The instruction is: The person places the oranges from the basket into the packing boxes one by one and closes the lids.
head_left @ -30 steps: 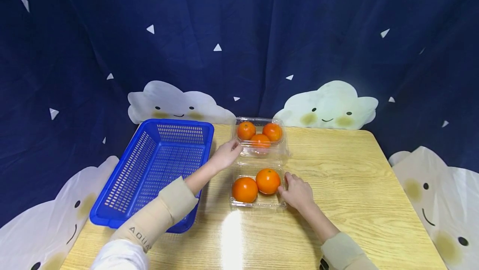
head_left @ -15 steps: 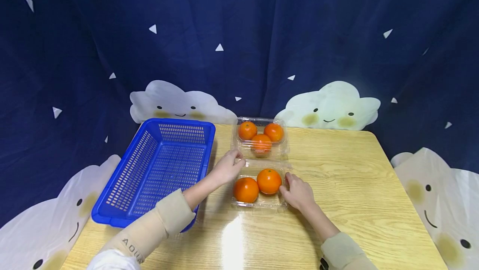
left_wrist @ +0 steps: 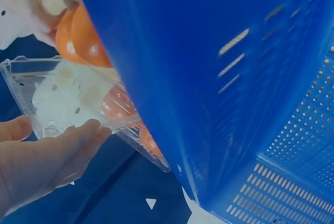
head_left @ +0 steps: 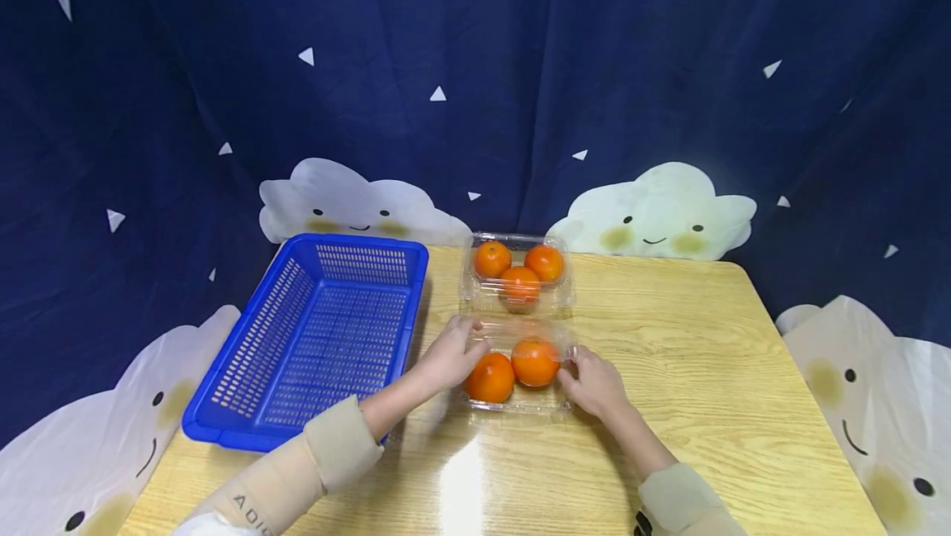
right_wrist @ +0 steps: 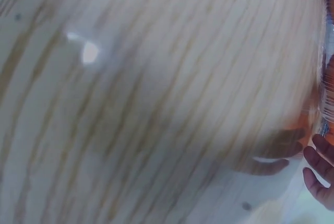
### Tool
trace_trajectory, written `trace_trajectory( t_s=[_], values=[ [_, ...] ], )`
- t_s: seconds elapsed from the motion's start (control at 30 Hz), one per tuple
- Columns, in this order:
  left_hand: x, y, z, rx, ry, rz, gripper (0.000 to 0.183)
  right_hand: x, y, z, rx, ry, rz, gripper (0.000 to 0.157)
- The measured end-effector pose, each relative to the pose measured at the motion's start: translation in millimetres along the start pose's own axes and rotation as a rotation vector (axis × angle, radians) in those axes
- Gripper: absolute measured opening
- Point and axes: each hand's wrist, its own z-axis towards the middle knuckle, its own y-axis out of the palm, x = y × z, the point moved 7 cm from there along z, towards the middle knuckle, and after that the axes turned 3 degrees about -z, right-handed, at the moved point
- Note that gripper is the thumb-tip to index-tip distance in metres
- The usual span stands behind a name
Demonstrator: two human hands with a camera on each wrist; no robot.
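My left hand [head_left: 453, 353] grips the edge of the raised lid [left_wrist: 68, 98] of a clear plastic clamshell box [head_left: 520, 406], thumb on one side and fingers on the other. The lid leans over the box's far part. Two oranges [head_left: 489, 377] lie side by side in this box. At the right wall my right hand [head_left: 593, 383] holds the rim, thumb over it and fingers outside. In the right wrist view only the right hand's fingers [right_wrist: 319, 166] show, at the box's side.
Behind stands another clear box [head_left: 553, 298] with three oranges [head_left: 520, 284] inside, its lid down. A blue plastic basket [head_left: 419, 296] stands to the left, close to my left forearm. The wooden table [head_left: 683, 371] meets a dark blue curtain [head_left: 475, 65] at the back.
My left hand has come from the far side toward me, bringing the lid up and over the two oranges. My right hand has stayed at the box's right wall.
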Motion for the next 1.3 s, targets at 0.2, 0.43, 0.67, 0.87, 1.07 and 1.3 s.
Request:
trace_trajectory(
  t_s=[0.2,0.43,0.67,0.87,1.07,1.3],
  values=[
    [0.4,2.5,-4.2,-0.007,-0.010,0.024,0.039,3,-4.7,-5,-0.038,0.039,0.155,0.018],
    [-0.7,9.4,-10.7,-0.029,-0.009,0.030,0.042,13,-5.7,-17,-0.111,0.300,0.562,0.030],
    [-2.7,16.3,-18.4,-0.014,0.025,0.044,0.046,2,-6.5,-32,-0.145,0.439,0.854,0.042],
    [-8.6,25.7,-24.7,0.020,0.067,0.060,0.049,-8,-2.0,-44,-0.176,0.452,0.966,0.048],
    [-14.8,33.5,-30.5,0.079,0.098,0.037,0.049,-10,2.8,-51,-0.171,0.436,1.012,0.042],
    [-23.3,41.8,-36.8,0.137,0.115,0.021,0.047,-10,7.0,-55,-0.165,0.430,1.046,0.040]
  ],
)
